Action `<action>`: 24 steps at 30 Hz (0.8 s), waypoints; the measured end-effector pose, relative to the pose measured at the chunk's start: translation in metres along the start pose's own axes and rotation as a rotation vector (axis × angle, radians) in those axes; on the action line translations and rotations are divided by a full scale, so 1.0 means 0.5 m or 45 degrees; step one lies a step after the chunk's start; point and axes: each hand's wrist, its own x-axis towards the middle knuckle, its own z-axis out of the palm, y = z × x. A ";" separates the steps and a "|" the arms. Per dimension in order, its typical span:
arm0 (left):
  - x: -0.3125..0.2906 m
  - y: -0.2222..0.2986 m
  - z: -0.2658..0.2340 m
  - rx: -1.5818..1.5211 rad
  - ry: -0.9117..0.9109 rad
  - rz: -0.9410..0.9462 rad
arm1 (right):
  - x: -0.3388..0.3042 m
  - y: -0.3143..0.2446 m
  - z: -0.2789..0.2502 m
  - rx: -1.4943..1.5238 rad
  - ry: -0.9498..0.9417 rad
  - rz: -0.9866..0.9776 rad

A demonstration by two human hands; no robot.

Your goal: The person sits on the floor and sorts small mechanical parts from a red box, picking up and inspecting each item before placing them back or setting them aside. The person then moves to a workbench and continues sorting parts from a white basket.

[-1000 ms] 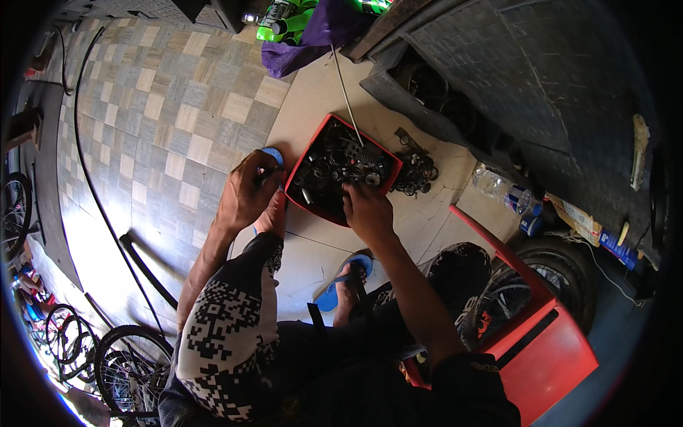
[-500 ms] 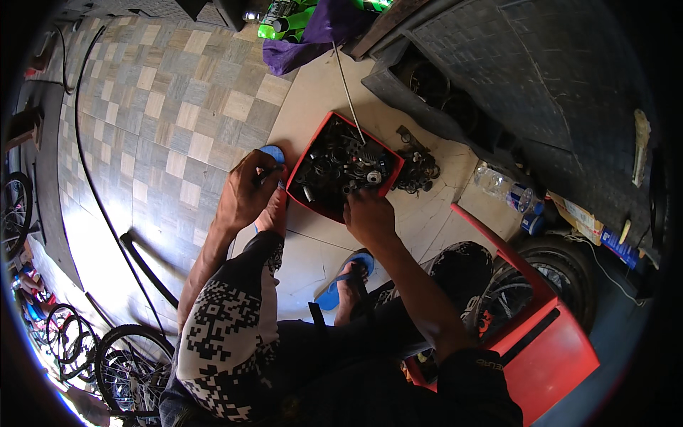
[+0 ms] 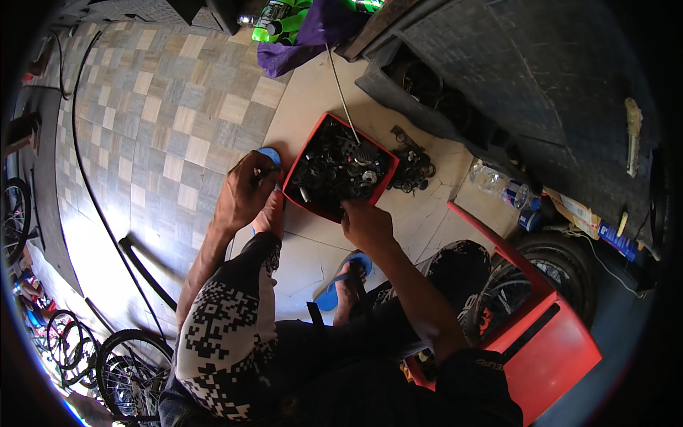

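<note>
On the pale floor in front of me stands a red bin (image 3: 393,169) packed with dark, greasy small metal parts (image 3: 334,160). My right hand (image 3: 368,226) is at the bin's near rim, fingers curled together at the edge; whatever is between them is hidden. To the left of the bin, above my sandalled foot, my left hand (image 3: 243,196) is closed with thumb and fingers drawn together around something small and dark that I cannot make out. A thin metal rod (image 3: 340,85) leans up out of the bin at its far side.
Loose metal parts (image 3: 413,167) lie right of the bin. Beyond it is a purple bag (image 3: 299,50) with green bottles. Clear plastic bottles (image 3: 498,183), a tyre (image 3: 580,277) and a red plastic panel (image 3: 558,349) are at right. A bicycle wheel (image 3: 131,370) stands lower left.
My right hand has drawn back slightly from the bin's contents toward its near rim. My left hand keeps its closed grip. The whole view has shifted a little.
</note>
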 end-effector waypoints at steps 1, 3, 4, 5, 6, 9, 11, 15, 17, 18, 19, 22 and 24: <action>0.000 -0.001 0.001 -0.005 0.001 0.000 | 0.008 0.001 -0.004 0.021 0.055 0.090; 0.000 -0.003 0.001 0.000 -0.001 -0.003 | 0.032 0.002 -0.011 0.024 0.151 0.301; 0.000 -0.003 0.002 0.010 -0.005 -0.006 | 0.045 -0.001 -0.013 0.025 0.136 0.281; 0.001 -0.002 0.004 0.041 -0.004 -0.012 | 0.061 -0.005 -0.013 0.024 0.175 0.245; 0.002 -0.002 0.005 0.014 -0.012 -0.011 | 0.072 -0.008 -0.013 0.011 0.153 0.242; 0.003 -0.001 0.004 0.007 -0.015 0.003 | 0.075 -0.011 -0.007 0.028 -0.140 0.150; 0.004 0.000 0.003 0.023 0.001 0.055 | 0.057 -0.015 0.000 0.040 -0.081 0.088; 0.004 0.002 0.001 0.028 -0.035 -0.013 | 0.012 -0.024 -0.003 -0.021 -0.177 0.081; 0.006 0.001 0.000 0.041 -0.039 -0.013 | 0.009 -0.018 -0.017 -0.068 -0.265 0.043; 0.005 0.001 0.001 0.014 -0.037 0.004 | 0.009 -0.016 -0.023 -0.116 -0.319 0.033; 0.005 0.000 0.001 0.012 -0.034 0.009 | 0.011 -0.016 -0.029 -0.091 -0.234 0.039; 0.004 -0.002 0.004 0.004 -0.012 0.023 | 0.034 -0.011 -0.033 -0.032 -0.002 0.089; 0.002 -0.001 0.004 0.006 -0.015 0.012 | 0.062 -0.007 -0.021 0.091 0.203 0.110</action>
